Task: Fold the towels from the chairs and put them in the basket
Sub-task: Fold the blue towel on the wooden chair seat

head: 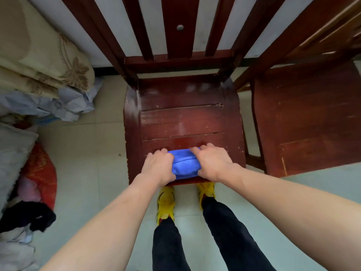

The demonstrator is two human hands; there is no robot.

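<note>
Head camera looked straight down at a dark red wooden chair (181, 122) with a slatted back, standing on a pale tiled floor (82, 153). A blue towel (184, 166) lay on the seat right at its front edge, folded down into a small, thick bundle with a seam running across its top. Both hands were on it. The left hand (158, 165) covered the bundle's left end, its fingers curled over the cloth and the knuckles raised. The right hand (213, 163) covered the right end in the same way, with its fingertips bent down over the far upper edge of the towel. Only the middle strip of blue showed between the 2 hands, and the bundle rested on the wood rather than in the air. Both bare forearms reached in from the lower corners of the view.

A second chair (304, 118) of the same red wood stood just beside the first, on the right. Below the seat's front edge were 2 yellow shoes (165, 204) and dark trouser legs (224, 241). Along the left side lay heaped fabrics: a beige quilt (39, 51) with a leaf pattern, pale blue cloth (64, 102) under it, a red cloth (41, 173) and a black garment (29, 216).
</note>
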